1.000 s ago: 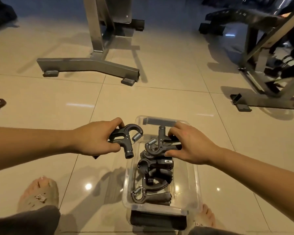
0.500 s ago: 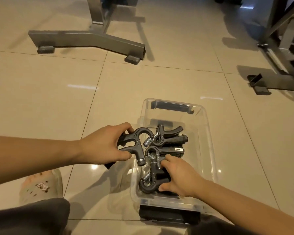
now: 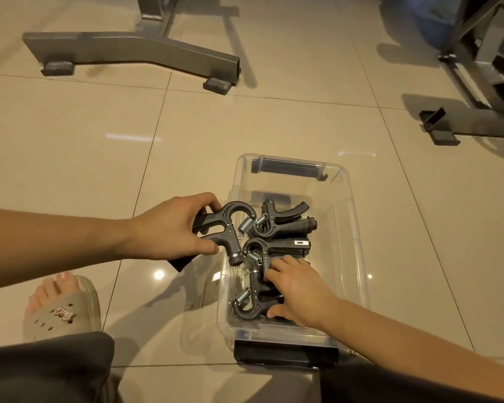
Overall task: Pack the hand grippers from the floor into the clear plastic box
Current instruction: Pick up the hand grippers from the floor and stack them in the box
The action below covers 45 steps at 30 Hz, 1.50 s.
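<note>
1. the clear box (image 3: 354, 234) stands open on the tiled floor (image 3: 186, 135), its long side running near to far, with a black latch (image 3: 285, 351) at the near end.
2. the left hand (image 3: 169, 228) has its fingers curled round both handles of the held gripper (image 3: 229, 222). this gripper hangs over the box's left rim, its knob end just inside the wall.
3. the right hand (image 3: 298, 295) is low inside the near end, with fingers over and thumb under the near gripper (image 3: 249, 308), pinching it.
4. the middle gripper (image 3: 277, 247) and the far gripper (image 3: 285, 221) lie just beyond, touching each other.
5. bare box bottom shows along the right wall and at the far end.
6. a grey machine foot (image 3: 134, 50) lies far left and a frame foot (image 3: 440, 132) far right, both well apart from the box. a sandal (image 3: 61, 315) is near left.
</note>
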Each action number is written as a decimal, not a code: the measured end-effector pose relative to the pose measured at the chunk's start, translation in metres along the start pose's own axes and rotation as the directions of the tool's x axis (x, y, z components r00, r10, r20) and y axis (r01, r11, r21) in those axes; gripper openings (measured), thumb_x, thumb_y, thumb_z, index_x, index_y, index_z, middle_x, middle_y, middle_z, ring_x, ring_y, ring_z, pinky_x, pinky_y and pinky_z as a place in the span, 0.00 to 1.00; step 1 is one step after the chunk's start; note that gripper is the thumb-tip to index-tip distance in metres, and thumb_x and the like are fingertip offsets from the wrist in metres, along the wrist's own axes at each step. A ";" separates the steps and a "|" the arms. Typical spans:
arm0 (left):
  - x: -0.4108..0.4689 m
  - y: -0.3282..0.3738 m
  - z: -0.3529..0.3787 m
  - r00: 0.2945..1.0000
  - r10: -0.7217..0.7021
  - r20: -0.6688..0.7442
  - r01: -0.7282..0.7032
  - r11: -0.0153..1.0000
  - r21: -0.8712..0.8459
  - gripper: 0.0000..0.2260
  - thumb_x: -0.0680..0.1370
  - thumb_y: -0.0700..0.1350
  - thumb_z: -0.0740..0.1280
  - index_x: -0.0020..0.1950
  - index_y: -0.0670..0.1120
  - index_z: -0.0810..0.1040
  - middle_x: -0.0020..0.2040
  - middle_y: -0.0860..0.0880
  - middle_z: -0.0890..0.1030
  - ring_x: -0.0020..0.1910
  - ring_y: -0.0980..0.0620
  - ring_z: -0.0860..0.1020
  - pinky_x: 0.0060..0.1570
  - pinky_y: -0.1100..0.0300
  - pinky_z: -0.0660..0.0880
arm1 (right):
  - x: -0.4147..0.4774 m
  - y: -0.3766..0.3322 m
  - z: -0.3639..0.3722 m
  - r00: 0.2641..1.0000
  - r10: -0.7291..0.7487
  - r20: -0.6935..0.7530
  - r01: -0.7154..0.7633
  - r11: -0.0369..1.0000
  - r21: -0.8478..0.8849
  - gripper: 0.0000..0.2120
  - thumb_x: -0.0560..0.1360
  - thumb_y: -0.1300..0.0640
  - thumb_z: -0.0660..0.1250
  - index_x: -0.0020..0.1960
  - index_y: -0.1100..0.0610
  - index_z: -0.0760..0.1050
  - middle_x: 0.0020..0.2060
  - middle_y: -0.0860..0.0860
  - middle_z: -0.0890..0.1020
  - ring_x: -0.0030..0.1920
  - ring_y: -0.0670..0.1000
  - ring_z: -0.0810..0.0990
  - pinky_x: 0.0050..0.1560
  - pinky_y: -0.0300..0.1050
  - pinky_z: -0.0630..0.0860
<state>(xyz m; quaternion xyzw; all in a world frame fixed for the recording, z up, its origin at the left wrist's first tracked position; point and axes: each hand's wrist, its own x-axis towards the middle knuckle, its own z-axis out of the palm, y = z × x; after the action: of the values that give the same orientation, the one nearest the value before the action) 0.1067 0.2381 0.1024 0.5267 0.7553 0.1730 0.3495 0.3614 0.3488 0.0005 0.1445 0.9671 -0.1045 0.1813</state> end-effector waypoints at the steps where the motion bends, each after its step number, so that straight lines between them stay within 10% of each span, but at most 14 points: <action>1: 0.000 0.001 0.000 1.000 -0.001 0.002 0.001 1.000 0.000 0.22 0.69 0.51 0.78 0.57 0.57 0.72 0.41 0.50 0.82 0.39 0.51 0.80 0.43 0.50 0.79 | 0.000 0.000 0.000 1.000 0.004 -0.002 -0.004 1.000 0.001 0.31 0.70 0.37 0.73 0.67 0.52 0.74 0.63 0.50 0.75 0.64 0.54 0.71 0.66 0.51 0.69; 8: 0.002 0.010 0.004 1.000 -0.010 -0.001 0.010 1.000 -0.028 0.21 0.69 0.52 0.79 0.57 0.56 0.73 0.42 0.50 0.82 0.39 0.51 0.80 0.44 0.49 0.79 | 0.002 0.003 -0.006 0.989 0.149 -0.010 -0.141 0.951 0.275 0.18 0.73 0.44 0.74 0.58 0.50 0.79 0.53 0.46 0.79 0.55 0.50 0.77 0.58 0.48 0.76; 12: 0.005 0.015 0.003 0.999 -0.014 -0.034 0.012 0.999 -0.038 0.21 0.69 0.53 0.79 0.57 0.56 0.73 0.42 0.52 0.82 0.38 0.53 0.80 0.42 0.53 0.79 | 0.007 0.017 -0.038 0.921 0.387 -0.042 -0.178 0.514 0.839 0.04 0.77 0.52 0.71 0.48 0.51 0.82 0.40 0.48 0.84 0.42 0.47 0.82 0.49 0.46 0.80; 18: 0.008 0.028 0.005 0.987 -0.027 -0.158 0.017 0.998 -0.065 0.23 0.69 0.53 0.79 0.57 0.55 0.71 0.40 0.51 0.80 0.36 0.52 0.78 0.37 0.57 0.74 | 0.007 0.010 -0.089 0.901 0.425 -0.081 0.039 0.107 0.994 0.16 0.81 0.51 0.66 0.50 0.64 0.82 0.37 0.58 0.84 0.37 0.52 0.82 0.43 0.44 0.79; 26: 0.013 0.047 0.014 0.973 -0.111 -0.201 0.059 0.967 -0.249 0.23 0.70 0.51 0.79 0.58 0.53 0.71 0.40 0.54 0.80 0.33 0.59 0.78 0.36 0.62 0.72 | 0.010 0.005 -0.092 0.923 0.380 -0.061 0.079 -0.030 0.996 0.08 0.80 0.60 0.68 0.54 0.65 0.80 0.41 0.59 0.85 0.39 0.53 0.83 0.39 0.44 0.80; 31: 0.012 0.046 0.000 0.984 -0.168 -0.054 0.115 0.843 -0.526 0.04 0.80 0.42 0.67 0.54 0.46 0.77 0.38 0.44 0.81 0.36 0.48 0.78 0.38 0.50 0.77 | 0.010 0.020 -0.089 0.905 0.419 -0.068 0.100 -0.055 0.993 0.11 0.84 0.61 0.60 0.58 0.66 0.78 0.38 0.54 0.80 0.40 0.51 0.79 0.43 0.45 0.82; 39: 0.017 0.034 -0.024 0.953 0.273 -0.131 -0.261 0.960 0.105 0.30 0.76 0.47 0.73 0.74 0.60 0.65 0.62 0.58 0.75 0.56 0.60 0.78 0.53 0.63 0.77 | 0.010 0.037 -0.102 0.907 0.402 -0.126 0.162 -0.057 0.985 0.16 0.85 0.58 0.58 0.57 0.70 0.78 0.37 0.56 0.75 0.36 0.49 0.75 0.45 0.44 0.79; 45: 0.020 0.040 -0.030 0.899 0.425 -0.109 -0.408 0.901 0.150 0.17 0.77 0.51 0.71 0.65 0.56 0.78 0.52 0.59 0.79 0.50 0.56 0.80 0.47 0.66 0.77 | 0.008 0.046 -0.115 0.943 0.302 -0.139 0.136 0.032 0.990 0.14 0.85 0.58 0.58 0.51 0.60 0.82 0.41 0.59 0.77 0.38 0.51 0.75 0.39 0.36 0.77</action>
<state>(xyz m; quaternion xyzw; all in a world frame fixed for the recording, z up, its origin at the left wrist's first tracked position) 0.1081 0.2751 0.1411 0.6834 0.6566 0.2330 0.2178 0.3314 0.4229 0.0958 0.3008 0.6255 -0.7099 -0.1195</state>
